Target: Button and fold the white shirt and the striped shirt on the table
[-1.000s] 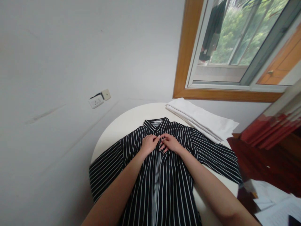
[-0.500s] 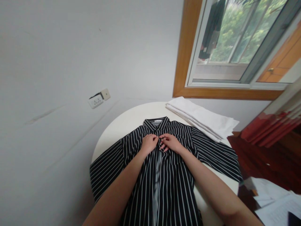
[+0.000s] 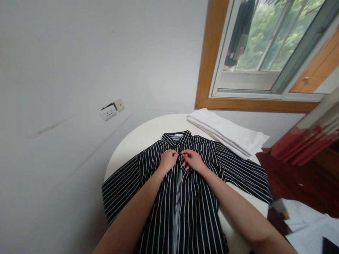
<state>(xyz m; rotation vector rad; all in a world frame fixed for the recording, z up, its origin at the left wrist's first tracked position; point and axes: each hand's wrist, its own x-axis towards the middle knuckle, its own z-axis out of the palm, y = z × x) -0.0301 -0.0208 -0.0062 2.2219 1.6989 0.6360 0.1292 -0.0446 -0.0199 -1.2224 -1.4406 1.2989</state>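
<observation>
A black shirt with white stripes (image 3: 197,211) lies face up with its collar at the far side and its sleeves spread outward. Its front hangs apart below the chest, showing a pale strip of the inside. On the left front edge, just under the collar, my left hand (image 3: 168,159) is closed with thumb and fingers pinching the cloth. Opposite it, my right hand (image 3: 192,160) grips the other front edge, its lower fingers curled at the fabric. The fingertips of both hands nearly meet. Any button between them is too small to make out.
Under the shirt is a round white table (image 3: 150,128) against the wall. Folded white cloth (image 3: 227,132) rests at its back right, beside the right sleeve. A wall socket (image 3: 108,112) is at the left; papers (image 3: 309,225) lie low at the right, near a red curtain (image 3: 296,144).
The fingertips of my right hand have drawn slightly away from my left hand, so the gap between them is a little wider. The shirt lies almost the same.
</observation>
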